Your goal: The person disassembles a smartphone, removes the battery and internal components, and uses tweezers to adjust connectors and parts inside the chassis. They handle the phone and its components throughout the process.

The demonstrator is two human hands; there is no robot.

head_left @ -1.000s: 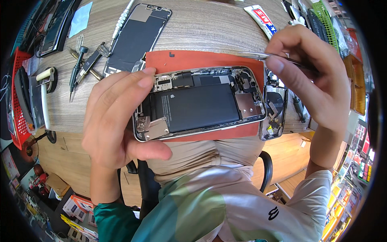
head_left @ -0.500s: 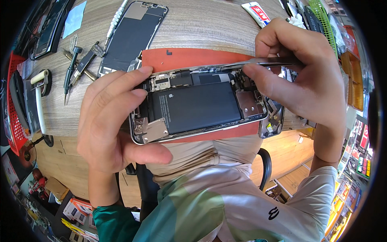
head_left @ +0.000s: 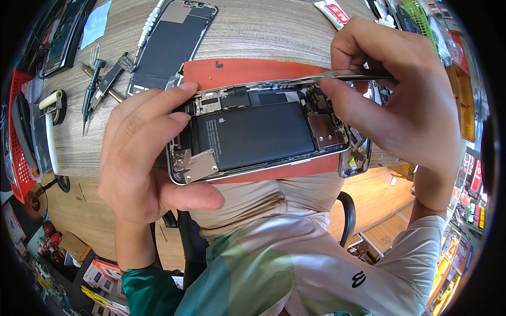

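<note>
An opened smartphone [head_left: 237, 99] lies on a red mat [head_left: 263, 67] at the near edge of the table, its inner parts bared. The black battery [head_left: 258, 137] fills its middle, with metal cover plates at both ends. My left hand [head_left: 138, 150] grips the phone's left end, fingertips on the far edge and thumb beside the near edge. In my right hand [head_left: 395, 97] a pair of metal tweezers [head_left: 358, 75] is pinched between thumb and fingers. Their tips reach left along the phone's far edge; exactly what they touch is too small to tell.
A detached phone screen [head_left: 171, 45] lies beyond the mat, near a screwdriver [head_left: 91, 95] and a small board piece [head_left: 109, 81]. Another phone housing [head_left: 356, 160] sits partly under my right hand. A white-and-red tube [head_left: 332, 14] and a green basket [head_left: 419, 21] are farther right.
My right hand and the tweezers have shifted slightly, with the tips now a little farther right along the phone's far edge. The left hand keeps its grip.
</note>
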